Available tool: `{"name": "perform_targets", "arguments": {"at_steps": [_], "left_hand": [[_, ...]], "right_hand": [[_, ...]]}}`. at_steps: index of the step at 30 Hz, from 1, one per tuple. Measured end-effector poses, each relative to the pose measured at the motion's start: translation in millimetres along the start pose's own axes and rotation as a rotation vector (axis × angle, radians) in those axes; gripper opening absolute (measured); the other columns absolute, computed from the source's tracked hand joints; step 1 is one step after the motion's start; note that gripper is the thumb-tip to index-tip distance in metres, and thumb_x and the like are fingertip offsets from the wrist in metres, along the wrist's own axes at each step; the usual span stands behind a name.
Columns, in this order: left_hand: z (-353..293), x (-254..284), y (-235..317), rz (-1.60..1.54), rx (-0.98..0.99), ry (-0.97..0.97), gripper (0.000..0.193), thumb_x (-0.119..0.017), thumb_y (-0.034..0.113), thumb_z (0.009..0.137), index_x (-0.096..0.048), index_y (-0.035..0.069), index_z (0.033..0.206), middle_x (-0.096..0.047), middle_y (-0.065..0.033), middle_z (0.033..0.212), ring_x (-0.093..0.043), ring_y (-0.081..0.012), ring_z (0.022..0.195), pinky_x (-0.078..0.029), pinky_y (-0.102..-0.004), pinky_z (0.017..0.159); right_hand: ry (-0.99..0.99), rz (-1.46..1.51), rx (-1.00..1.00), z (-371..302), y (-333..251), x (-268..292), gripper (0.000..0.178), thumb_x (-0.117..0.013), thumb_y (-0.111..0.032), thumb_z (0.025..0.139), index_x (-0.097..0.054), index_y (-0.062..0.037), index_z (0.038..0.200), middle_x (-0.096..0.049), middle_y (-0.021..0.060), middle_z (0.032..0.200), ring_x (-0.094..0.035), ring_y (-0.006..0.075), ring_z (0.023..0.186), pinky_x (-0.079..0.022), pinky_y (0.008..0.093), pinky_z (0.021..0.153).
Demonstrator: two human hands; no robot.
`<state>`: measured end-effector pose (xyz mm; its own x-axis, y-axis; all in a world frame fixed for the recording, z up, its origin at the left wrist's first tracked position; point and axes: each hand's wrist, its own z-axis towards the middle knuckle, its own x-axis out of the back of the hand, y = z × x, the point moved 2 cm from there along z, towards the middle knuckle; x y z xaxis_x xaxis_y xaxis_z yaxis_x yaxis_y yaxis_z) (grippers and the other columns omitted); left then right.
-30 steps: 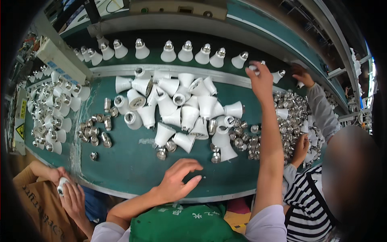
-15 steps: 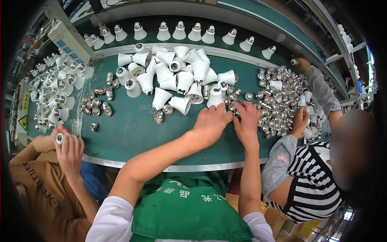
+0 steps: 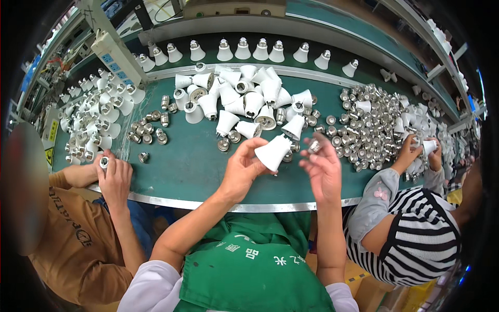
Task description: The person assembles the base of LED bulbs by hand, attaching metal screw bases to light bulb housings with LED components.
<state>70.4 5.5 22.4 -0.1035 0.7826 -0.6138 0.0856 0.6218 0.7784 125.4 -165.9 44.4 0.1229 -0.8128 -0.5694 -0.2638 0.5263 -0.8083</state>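
My left hand [image 3: 241, 170] grips a white bulb housing [image 3: 272, 153] by its wide end, tilted with the narrow end up and to the right. To its right, my raised right hand [image 3: 325, 171] pinches a silver metal screw cap [image 3: 314, 146]; its fingertips are smeared by motion. Cap and housing are apart. Just beyond them lies a pile of white bulb housings [image 3: 227, 94], with loose screw caps [image 3: 223, 144] along its near side. Another housing [image 3: 294, 127] stands tilted close behind the one I hold.
A large heap of screw caps [image 3: 358, 130] covers the right side. Capped housings [image 3: 243, 49] stand in a row behind the metal rail [image 3: 322, 77]; more crowd the left [image 3: 106, 112]. Co-workers' hands [image 3: 115, 174] work on the left and on the right [image 3: 408, 154].
My hands have drawn back from the pile and parted. The left now holds up a housing, the right a screw cap. The view has shifted; the right co-worker's hands have come together around a housing.
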Motion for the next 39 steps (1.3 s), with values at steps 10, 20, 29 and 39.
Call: {"name": "perform_targets", "arguments": {"at_steps": [10, 20, 29, 39], "left_hand": [[-36, -4, 2, -0.071, -0.022, -0.234, 0.06, -0.061, 0.018, 0.076, -0.033, 0.014, 0.129, -0.041, -0.011, 0.122, -0.045, -0.0232, 0.11, -0.042, -0.0373, 0.088], [-36, 10, -3, -0.105, 0.424, -0.428, 0.079, -0.024, 0.064, 0.083, -0.029, 0.0, 0.13, -0.058, -0.0153, 0.094, -0.061, -0.0242, 0.067, -0.052, -0.031, 0.049], [-42, 1, -12, -0.16, 0.298, -0.361, 0.062, -0.061, 0.036, 0.078, -0.033, 0.004, 0.124, -0.051, -0.0084, 0.1, -0.056, -0.0167, 0.074, -0.047, -0.0271, 0.053], [-46, -4, -17, -0.192, 0.488, -0.378, 0.055, -0.059, 0.037, 0.077, -0.04, 0.002, 0.116, -0.051, -0.0064, 0.083, -0.045, -0.0107, 0.053, -0.032, -0.0211, 0.041]], "right_hand": [[-0.197, -0.593, 0.264, -45, 12, -32, 0.039, -0.071, -0.008, 0.067, -0.059, -0.0018, 0.103, -0.051, 0.0012, 0.08, -0.048, 0.0092, 0.072, -0.039, 0.0213, 0.06], [-0.475, -0.759, 0.319, -54, 10, -29, 0.046, -0.066, 0.006, 0.061, -0.061, -0.0042, 0.106, -0.051, 0.0035, 0.083, -0.05, 0.0121, 0.07, -0.041, 0.023, 0.06], [-0.236, -0.819, 0.329, -61, 11, -35, 0.04, -0.069, 0.0, 0.062, -0.059, -0.0013, 0.1, -0.051, 0.0034, 0.075, -0.048, 0.0105, 0.065, -0.039, 0.023, 0.056], [-0.276, -0.995, 0.645, -66, -18, -38, 0.008, -0.068, -0.003, 0.068, -0.061, -0.0003, 0.071, -0.053, 0.0062, 0.063, -0.049, 0.0142, 0.055, -0.037, 0.0251, 0.047]]}}
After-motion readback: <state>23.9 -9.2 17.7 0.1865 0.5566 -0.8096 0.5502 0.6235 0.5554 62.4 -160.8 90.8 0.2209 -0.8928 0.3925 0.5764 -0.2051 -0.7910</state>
